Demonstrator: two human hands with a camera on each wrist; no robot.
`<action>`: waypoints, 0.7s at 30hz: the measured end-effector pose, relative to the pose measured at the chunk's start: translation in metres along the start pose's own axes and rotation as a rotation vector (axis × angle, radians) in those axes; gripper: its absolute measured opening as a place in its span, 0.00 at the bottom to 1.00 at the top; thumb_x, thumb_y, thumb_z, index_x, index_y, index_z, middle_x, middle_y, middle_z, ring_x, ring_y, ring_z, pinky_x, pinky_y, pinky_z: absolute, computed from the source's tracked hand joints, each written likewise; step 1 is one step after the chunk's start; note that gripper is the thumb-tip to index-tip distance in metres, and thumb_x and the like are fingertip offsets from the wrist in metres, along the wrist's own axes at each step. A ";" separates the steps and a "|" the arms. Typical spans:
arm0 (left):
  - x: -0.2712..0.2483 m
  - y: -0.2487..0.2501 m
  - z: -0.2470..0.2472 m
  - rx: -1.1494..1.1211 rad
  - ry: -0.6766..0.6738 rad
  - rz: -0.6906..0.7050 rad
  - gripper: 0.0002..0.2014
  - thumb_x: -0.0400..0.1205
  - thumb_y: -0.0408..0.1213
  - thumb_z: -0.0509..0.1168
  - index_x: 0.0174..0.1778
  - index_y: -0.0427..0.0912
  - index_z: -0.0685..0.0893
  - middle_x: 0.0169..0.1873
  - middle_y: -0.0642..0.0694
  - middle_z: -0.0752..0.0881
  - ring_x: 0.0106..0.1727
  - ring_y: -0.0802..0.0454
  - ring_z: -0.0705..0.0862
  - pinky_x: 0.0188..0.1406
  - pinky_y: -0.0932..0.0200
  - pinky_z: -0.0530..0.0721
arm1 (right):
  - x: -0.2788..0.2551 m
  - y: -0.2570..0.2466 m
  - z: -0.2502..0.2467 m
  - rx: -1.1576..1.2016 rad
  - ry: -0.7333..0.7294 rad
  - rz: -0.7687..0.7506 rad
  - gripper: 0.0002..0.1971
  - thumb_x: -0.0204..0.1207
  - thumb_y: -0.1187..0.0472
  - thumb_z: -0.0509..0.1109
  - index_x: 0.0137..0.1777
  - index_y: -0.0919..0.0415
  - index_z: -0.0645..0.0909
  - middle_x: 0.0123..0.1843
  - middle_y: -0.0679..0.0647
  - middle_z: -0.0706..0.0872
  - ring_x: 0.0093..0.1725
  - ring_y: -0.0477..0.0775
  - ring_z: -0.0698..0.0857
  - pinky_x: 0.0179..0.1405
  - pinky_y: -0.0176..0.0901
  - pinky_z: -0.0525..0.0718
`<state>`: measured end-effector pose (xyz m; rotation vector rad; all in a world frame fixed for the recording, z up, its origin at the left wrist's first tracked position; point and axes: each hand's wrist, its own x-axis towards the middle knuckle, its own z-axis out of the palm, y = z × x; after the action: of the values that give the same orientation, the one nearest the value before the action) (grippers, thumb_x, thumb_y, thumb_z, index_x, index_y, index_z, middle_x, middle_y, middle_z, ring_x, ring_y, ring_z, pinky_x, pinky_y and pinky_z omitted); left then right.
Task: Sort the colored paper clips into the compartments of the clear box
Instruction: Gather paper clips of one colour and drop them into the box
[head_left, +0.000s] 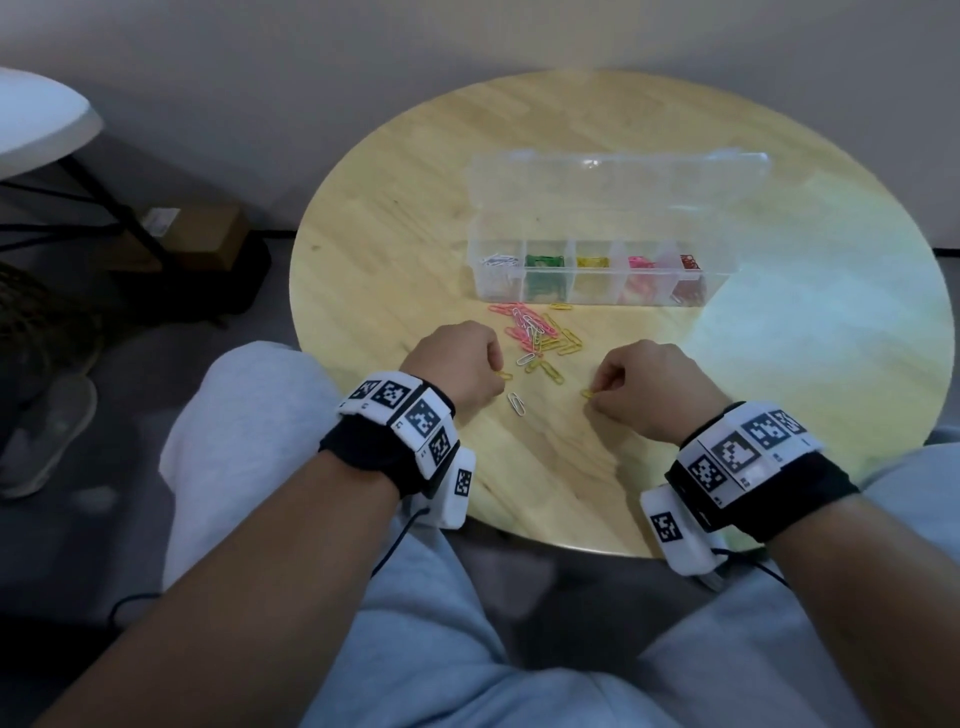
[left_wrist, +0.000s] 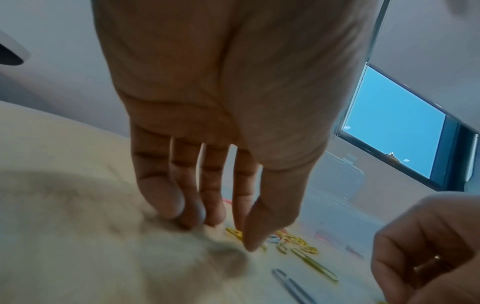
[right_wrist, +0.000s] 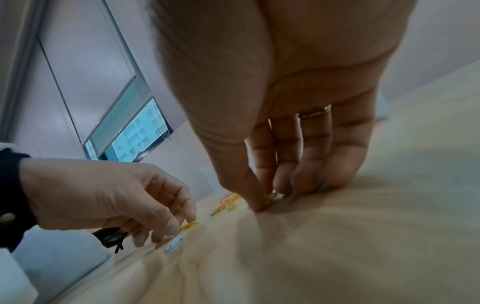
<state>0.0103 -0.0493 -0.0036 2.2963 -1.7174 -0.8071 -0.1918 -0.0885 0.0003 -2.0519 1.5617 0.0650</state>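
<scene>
Grey trouser legs (head_left: 467, 649) are seen nearest, then the round worktop (head_left: 779, 364). Behind lies the clear box (head_left: 597, 291), with clips already sorted by color. Loose paper clips (head_left: 540, 338) lie between box and hands. One yellow clip is pinched by the left hand (head_left: 457, 364), another by the right hand (head_left: 654, 389). Clips are judged light, thin, slippery; an end is best nipped.
</scene>
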 end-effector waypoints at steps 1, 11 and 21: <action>0.000 0.000 0.000 -0.004 0.008 0.014 0.07 0.74 0.36 0.70 0.45 0.50 0.85 0.41 0.55 0.82 0.46 0.51 0.82 0.41 0.59 0.76 | -0.001 -0.001 0.001 -0.006 -0.005 0.000 0.02 0.72 0.60 0.72 0.38 0.55 0.85 0.38 0.52 0.87 0.41 0.53 0.85 0.38 0.43 0.83; -0.002 0.011 -0.001 0.028 -0.001 0.093 0.09 0.75 0.32 0.69 0.46 0.49 0.91 0.46 0.50 0.90 0.49 0.50 0.86 0.46 0.61 0.81 | -0.004 -0.008 0.000 0.873 -0.144 0.087 0.11 0.79 0.76 0.62 0.54 0.66 0.83 0.31 0.60 0.83 0.27 0.55 0.81 0.33 0.50 0.80; -0.003 0.014 -0.008 -0.197 0.005 0.040 0.09 0.76 0.34 0.63 0.30 0.39 0.81 0.30 0.46 0.80 0.32 0.50 0.76 0.32 0.57 0.73 | -0.004 -0.019 -0.002 0.991 -0.126 0.136 0.14 0.76 0.66 0.58 0.33 0.66 0.82 0.26 0.52 0.69 0.22 0.51 0.65 0.25 0.40 0.60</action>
<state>0.0023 -0.0526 0.0099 2.1262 -1.5980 -0.9173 -0.1768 -0.0829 0.0109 -1.1363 1.2633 -0.4351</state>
